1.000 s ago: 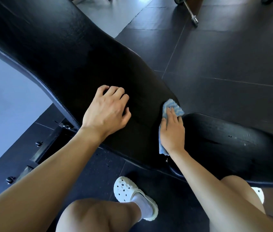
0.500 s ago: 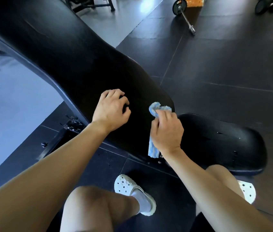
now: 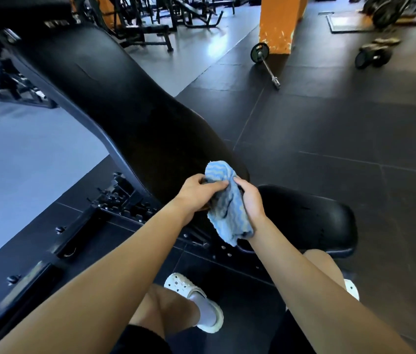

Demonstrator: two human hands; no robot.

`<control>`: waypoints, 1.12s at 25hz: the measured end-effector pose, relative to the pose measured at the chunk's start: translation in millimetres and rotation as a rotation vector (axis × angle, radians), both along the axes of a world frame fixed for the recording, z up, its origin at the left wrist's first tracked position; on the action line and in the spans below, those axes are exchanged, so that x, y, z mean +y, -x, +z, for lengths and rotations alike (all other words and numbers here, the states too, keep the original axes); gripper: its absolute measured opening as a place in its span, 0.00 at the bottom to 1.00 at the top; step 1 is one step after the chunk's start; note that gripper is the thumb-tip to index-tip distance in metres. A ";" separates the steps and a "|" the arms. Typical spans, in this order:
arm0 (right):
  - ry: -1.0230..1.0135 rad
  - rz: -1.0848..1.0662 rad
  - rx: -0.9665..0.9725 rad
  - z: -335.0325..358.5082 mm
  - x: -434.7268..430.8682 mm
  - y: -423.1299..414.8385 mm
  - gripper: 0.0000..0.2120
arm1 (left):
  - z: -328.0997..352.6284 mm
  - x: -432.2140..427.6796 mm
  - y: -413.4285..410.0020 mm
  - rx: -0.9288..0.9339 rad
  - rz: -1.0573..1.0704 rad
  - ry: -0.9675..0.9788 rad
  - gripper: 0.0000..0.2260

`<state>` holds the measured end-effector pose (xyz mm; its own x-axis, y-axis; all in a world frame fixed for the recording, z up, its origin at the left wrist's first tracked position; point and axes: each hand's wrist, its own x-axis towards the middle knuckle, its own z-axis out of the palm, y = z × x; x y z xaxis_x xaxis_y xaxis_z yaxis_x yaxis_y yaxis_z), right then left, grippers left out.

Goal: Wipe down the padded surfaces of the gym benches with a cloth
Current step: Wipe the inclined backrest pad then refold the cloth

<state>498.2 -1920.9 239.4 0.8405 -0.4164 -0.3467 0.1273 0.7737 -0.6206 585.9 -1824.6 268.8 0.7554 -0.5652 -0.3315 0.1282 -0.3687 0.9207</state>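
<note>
Hanging over the joint between backrest pad and seat pad, the blue cloth is held by 2 hands in the head view: pinched by the left hand, clasped by the right hand. Most fingertips are hidden in its folds. 0.5 s earlier, the left hand was rested on the backrest pad, off the cloth.

**gymrat_a:** the back pad looks like black vinyl to me, smooth with a soft sheen and a crease or two. The seat pad is the same stuff but scuffed, with little nicks.

**benchbro:** yep. The cloth is fuzzy blue-striped terry, ragged at the edge. The frame is black painted metal with bolts, the dark floor tiles are matt and rubbery-looking, and the clogs are white holey plastic.
</note>
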 end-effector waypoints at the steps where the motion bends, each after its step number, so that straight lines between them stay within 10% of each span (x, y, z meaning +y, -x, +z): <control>1: 0.009 0.034 -0.001 1.0 2.6 8.0 0.21 | 4.2 3.2 3.0 -0.011 0.041 0.039 0.16; 7: 0.333 0.021 0.096 2.0 6.0 44.8 0.16 | 29.9 13.8 11.4 -0.114 0.119 0.118 0.11; 15: 0.350 -0.182 0.181 10.0 5.5 66.8 0.23 | 28.4 24.6 28.8 0.185 -0.106 -0.115 0.43; 20: 0.690 -0.158 0.278 -3.2 -0.8 72.6 0.26 | 20.5 17.9 29.4 -0.068 0.028 -0.067 0.40; 28: 1.188 0.251 0.462 -23.1 -15.3 62.1 0.20 | 12.1 9.3 12.5 -0.588 -0.444 -0.315 0.20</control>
<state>436.1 -1936.2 216.3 0.8422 -0.5167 -0.1538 -0.3489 -0.3050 -0.8862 573.5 -1815.3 280.9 0.5824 -0.8003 -0.1430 -0.5657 -0.5253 0.6357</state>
